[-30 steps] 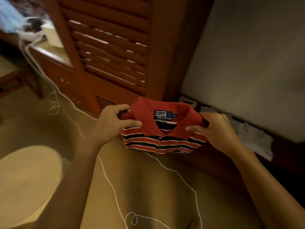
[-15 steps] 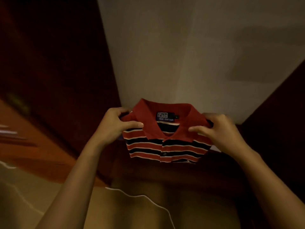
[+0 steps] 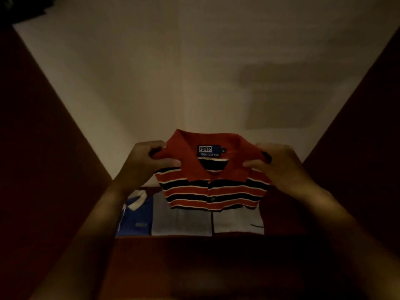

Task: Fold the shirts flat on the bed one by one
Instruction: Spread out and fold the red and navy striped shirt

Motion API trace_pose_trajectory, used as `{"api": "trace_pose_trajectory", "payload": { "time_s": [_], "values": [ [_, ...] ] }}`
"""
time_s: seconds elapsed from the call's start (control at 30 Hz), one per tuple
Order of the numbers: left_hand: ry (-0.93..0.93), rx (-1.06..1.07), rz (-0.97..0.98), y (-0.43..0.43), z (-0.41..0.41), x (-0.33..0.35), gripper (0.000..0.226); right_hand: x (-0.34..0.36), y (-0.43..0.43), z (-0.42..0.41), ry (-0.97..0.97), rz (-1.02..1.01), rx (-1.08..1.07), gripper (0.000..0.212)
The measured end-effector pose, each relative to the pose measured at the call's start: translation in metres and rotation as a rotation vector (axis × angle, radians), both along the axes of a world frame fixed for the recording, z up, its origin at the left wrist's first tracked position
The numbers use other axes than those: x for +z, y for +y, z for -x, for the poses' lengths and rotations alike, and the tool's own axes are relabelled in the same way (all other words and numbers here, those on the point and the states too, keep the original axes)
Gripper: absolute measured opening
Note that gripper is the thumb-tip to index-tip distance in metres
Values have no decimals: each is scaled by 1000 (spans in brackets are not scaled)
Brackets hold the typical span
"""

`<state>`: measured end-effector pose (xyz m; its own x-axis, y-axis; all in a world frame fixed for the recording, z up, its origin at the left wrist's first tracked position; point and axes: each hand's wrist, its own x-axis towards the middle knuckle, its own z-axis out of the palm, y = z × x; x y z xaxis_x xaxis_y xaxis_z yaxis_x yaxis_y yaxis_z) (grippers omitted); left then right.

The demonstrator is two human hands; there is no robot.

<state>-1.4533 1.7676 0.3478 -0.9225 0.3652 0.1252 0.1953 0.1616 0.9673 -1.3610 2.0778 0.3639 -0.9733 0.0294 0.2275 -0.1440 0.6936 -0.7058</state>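
The folded red striped polo (image 3: 213, 189) sits dead centre of the frame, held up in the air with the collar on top and the Polo label (image 3: 208, 151) facing the camera. The left hand (image 3: 145, 163) pinches the left shoulder corner, thumb on the front and fingers curled behind. The right hand (image 3: 279, 167) does the same on the right corner. Both are clamped tight on the cloth.

A pale back wall (image 3: 194, 72) fills the upper half. There's a dark wooden panel down the left edge (image 3: 43, 148) and another down the right edge (image 3: 363, 169), so it looks like the inside of a cupboard.

In the lower middle, three folded shirts lie side by side: a blue shirt (image 3: 135, 219) with a white collar at left, a grey shirt (image 3: 181, 223) in the middle and a pale shirt (image 3: 238, 221) at right. The polo's hem covers the tops of the grey and pale ones, and I can't tell if it's touching them. A dark wooden ledge (image 3: 216, 256) runs across just under the row. It's pretty dim overall.

Compared with half a second ago, the grip on both corners is the same but the view has swung round. The white cord at the bottom is gone from the frame, the wood now sits evenly on both sides, and the row of folded shirts has come into view.
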Motion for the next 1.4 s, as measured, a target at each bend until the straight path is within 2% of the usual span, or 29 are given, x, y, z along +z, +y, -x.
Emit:
{"api": "trace_pose_trajectory", "payload": {
  "time_s": [0.07, 0.2, 0.43, 0.67, 0.77, 0.83, 0.93, 1.0, 1.1, 1.2, 1.3, 1.33, 1.4],
  "values": [
    [-33, 2, 2, 16, 27, -13, 28, -9, 18, 22, -2, 17, 26, 3],
    [-82, -52, 52, 53, 72, -47, 37, -43, 59, 54, -78, 76, -17, 12],
    [-185, -83, 83, 167, 119, -120, 44, -120, 158, 82, -174, 196, -95, 15],
    [-302, -29, 212, 306, 94, -267, 29, -256, 303, 78, -340, 244, -66, 21],
    [-381, -78, 267, 353, 69, -324, 30, -314, 357, 57, -446, 258, -52, 26],
    [-415, -130, 335, 374, 58, -352, 29, -341, 385, 44, -525, 314, -48, 28],
    [-490, -124, 318, 400, 55, -380, 30, -370, 411, 40, -549, 363, -73, 19],
    [-511, -98, 322, 420, 65, -399, 30, -386, 420, 47, -529, 337, -116, 11],
    [-528, -58, 351, 452, 89, -442, 33, -419, 429, 73, -538, 206, -183, 17],
    [-467, 30, 362, 481, 109, -495, 41, -460, 436, 109, -565, -8, -243, 20],
    [-126, 90, 638, 500, 116, -547, 66, -508, 430, 132, -613, -305, -256, 62],
    [11, 105, 743, 504, 112, -561, 69, -522, 424, 135, -592, -362, -257, 68],
    [175, 53, 898, 512, 100, -588, 70, -557, 415, 136, -579, -334, -207, 70]
  ]
}}
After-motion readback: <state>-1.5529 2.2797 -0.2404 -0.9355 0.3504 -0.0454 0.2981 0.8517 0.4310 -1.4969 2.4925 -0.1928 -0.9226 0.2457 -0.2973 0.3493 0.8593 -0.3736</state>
